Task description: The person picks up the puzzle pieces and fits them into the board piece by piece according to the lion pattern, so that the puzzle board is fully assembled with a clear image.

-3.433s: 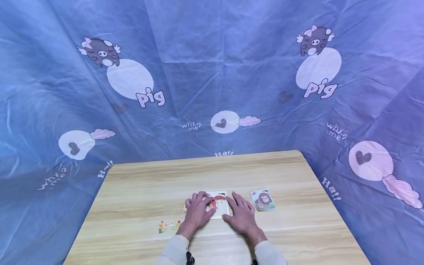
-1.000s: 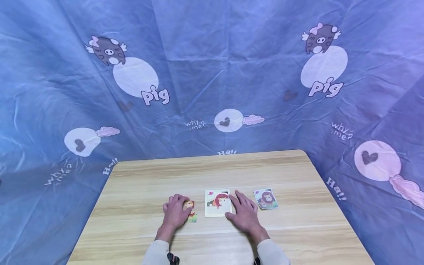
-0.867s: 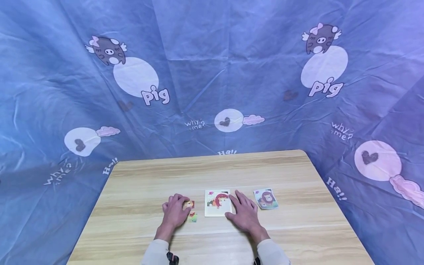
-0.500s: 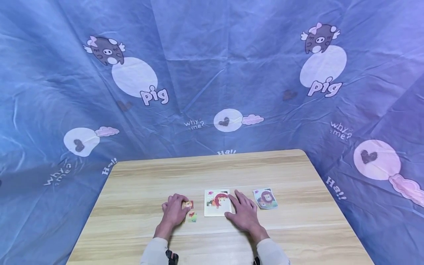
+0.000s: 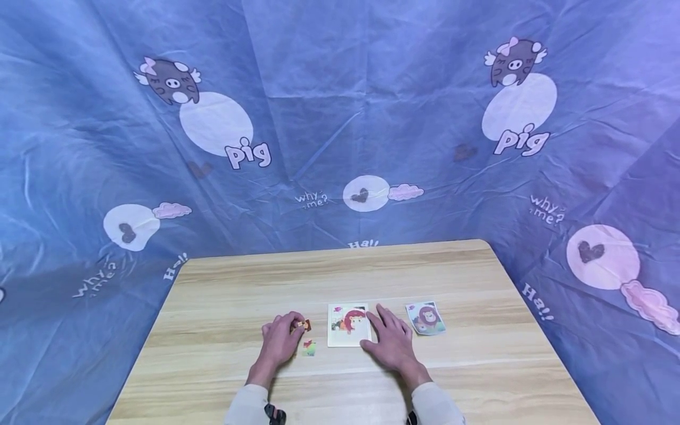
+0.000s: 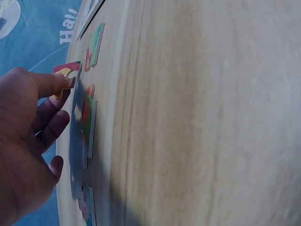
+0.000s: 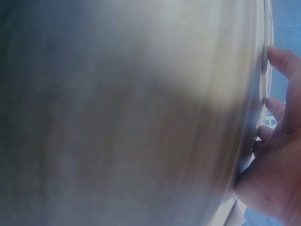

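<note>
My left hand (image 5: 280,339) pinches a red and orange puzzle piece (image 5: 304,325) between thumb and fingers. In the left wrist view the piece (image 6: 68,70) is tilted up off the table. A green piece (image 5: 309,347) lies just below it, and several pieces, one of them green and red (image 6: 88,122), lie beside the hand. My right hand (image 5: 392,342) rests with spread fingers at the right edge of the white puzzle tray (image 5: 347,342). The tray's upper part holds joined pieces showing a red-maned lion (image 5: 353,319); its lower part is bare white.
A lion picture card (image 5: 425,319) lies right of my right hand. The wooden table (image 5: 340,271) has its far edge against a blue printed cloth (image 5: 319,136).
Since the earliest frame, my left hand has moved left from the tray to the loose pieces. Over the last half second, the pinched piece has tilted up. My right hand stays at the tray.
</note>
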A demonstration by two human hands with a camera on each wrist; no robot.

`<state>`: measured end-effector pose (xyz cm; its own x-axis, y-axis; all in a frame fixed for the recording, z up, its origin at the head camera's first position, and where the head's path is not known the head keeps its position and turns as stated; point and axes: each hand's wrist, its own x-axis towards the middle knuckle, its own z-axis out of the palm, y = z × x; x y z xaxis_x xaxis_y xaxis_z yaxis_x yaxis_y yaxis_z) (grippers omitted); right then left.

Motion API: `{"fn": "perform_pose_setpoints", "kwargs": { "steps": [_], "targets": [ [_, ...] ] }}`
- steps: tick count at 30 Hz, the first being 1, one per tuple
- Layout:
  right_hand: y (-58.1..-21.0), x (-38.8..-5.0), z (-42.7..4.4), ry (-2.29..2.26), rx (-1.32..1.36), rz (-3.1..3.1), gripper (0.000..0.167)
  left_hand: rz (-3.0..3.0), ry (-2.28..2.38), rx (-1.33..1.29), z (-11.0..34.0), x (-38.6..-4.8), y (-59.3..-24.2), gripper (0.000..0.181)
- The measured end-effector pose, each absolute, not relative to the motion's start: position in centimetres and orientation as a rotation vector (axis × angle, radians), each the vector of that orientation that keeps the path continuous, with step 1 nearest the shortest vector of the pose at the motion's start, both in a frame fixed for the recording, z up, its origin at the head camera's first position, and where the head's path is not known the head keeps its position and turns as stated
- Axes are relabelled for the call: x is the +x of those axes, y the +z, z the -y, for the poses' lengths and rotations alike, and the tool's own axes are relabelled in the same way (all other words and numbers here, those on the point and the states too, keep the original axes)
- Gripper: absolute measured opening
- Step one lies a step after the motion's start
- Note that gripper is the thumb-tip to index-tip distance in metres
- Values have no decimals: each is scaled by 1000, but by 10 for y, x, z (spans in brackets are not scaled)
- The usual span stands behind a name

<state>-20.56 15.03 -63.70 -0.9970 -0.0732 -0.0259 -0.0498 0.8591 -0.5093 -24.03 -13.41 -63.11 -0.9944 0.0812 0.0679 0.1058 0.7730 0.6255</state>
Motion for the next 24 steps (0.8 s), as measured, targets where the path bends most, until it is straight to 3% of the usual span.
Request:
{"fn": "perform_pose_setpoints", "kwargs": {
  "steps": [24],
  "targets": [
    [-640,-207,-150,-797,-107,-3022,73,2813,-1234,-335,81,-235,-622,8]
  ]
}}
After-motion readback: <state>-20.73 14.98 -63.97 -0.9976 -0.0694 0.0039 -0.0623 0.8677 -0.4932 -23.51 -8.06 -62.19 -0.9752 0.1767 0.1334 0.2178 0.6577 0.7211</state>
